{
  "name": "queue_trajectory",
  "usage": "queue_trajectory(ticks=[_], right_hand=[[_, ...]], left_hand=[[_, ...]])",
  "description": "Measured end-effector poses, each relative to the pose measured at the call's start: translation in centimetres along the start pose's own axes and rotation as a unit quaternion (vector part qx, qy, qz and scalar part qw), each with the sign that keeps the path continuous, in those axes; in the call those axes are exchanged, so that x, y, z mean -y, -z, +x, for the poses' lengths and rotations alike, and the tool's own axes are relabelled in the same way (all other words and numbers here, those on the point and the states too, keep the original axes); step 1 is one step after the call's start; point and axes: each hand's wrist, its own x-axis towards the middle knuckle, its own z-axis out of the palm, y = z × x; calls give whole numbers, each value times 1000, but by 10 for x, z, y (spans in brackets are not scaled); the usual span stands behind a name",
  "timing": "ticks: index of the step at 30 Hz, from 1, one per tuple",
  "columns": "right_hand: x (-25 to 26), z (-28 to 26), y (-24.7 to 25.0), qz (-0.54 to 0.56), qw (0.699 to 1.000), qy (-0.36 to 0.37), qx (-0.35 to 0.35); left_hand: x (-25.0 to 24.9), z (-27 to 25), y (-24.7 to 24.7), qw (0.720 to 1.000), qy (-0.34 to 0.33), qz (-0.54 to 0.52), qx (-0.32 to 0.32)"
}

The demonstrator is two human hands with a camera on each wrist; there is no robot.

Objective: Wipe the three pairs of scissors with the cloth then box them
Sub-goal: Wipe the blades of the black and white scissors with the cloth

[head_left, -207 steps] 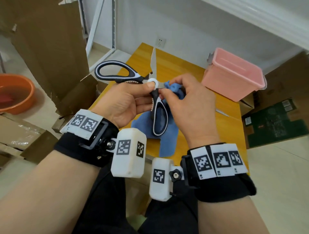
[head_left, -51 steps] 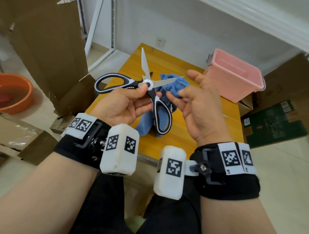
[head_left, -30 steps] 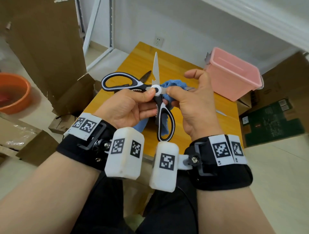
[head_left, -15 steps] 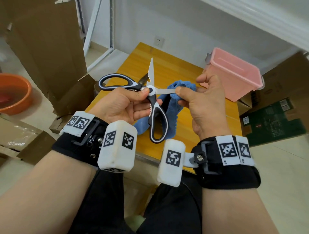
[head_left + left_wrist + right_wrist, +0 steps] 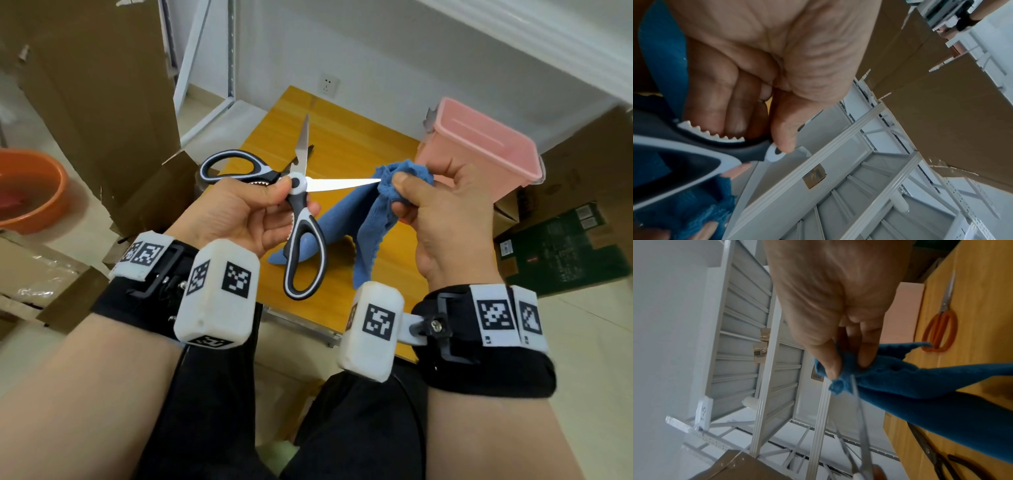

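Left hand [image 5: 239, 219]: grips splayed black-and-white scissors [image 5: 301, 219] at the pivot.
Right hand [image 5: 442, 212]: pinches blue cloth [image 5: 373, 219] round one blade tip.
Pink box [image 5: 479, 147]: contents hidden.

White plastered wall [image 5: 359, 51] with a socket [image 5: 328, 85] (two-gang), pale tiled floor [image 5: 579, 342], brown cardboard sheets [image 5: 99, 85] leaning left.

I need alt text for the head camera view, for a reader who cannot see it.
A left hand holds open black-and-grey kitchen scissors while the right hand pinches a blue cloth around one blade's tip. They are above a yellow wooden table with a pink plastic box.
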Motion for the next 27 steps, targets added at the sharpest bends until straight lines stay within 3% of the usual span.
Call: queue_trajectory(ticks=[6, 12, 17, 21, 27], right_hand=[[6, 0, 4, -34, 998, 37, 22], [13, -13, -5, -105, 979, 50, 165], [5, -22, -12, -143, 952, 23, 268], [-5, -20, -16, -162, 947, 1, 277], [-6, -22, -26, -197, 948, 24, 249]], left_hand=[[-1, -1, -2, 994, 2, 107, 13], [3, -1, -6, 974, 9, 225, 24], [4, -1, -10, 965, -5, 262, -15], [5, 0, -13, 961, -14, 274, -29], [8, 5, -19, 956, -41, 284, -65]])
